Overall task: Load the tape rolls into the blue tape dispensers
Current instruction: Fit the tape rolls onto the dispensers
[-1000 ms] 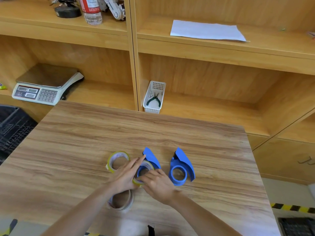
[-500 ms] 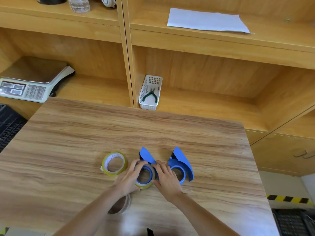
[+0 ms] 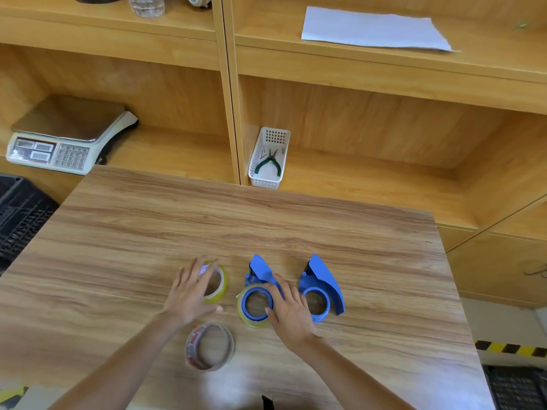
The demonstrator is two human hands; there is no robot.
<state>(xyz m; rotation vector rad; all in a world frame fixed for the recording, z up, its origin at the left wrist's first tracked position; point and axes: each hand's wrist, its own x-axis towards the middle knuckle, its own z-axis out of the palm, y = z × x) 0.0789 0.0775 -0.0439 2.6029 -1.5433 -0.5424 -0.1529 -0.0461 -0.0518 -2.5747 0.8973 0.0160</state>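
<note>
a weighing scale (image 3: 63,137) with a keypad sits on the lower shelf at far left, beyond the desk (image 3: 207,220) corner. on the desk, the left hand (image 3: 189,294) lies spread, fingers open and flat over the near-left side of a yellow tape roll (image 3: 220,287); the fingertips rest on its rim but nothing is closed around it. nearer the person, just below that hand, a clear roll with red print (image 3: 209,346) lies flat and apart from both hands. right of the yellow roll comes the first blue dispenser (image 3: 258,273), lying on its side with its pointed guard toward the shelves; a yellowish tape roll (image 3: 251,319) sits around its round blue hub. the right hand (image 3: 288,309) rests on the right edge of this loaded dispenser, fingers loosely curved and thumb at the roll's near rim, touching rather than clenching it. just beside that hand, the second blue dispenser (image 3: 324,287) lies the same way, its hub bare. behind the desk, a white basket (image 3: 268,159) on the shelf holds green-handled pliers (image 3: 269,164), and a white sheet of paper (image 3: 376,29) lies on the upper shelf at right.
</note>
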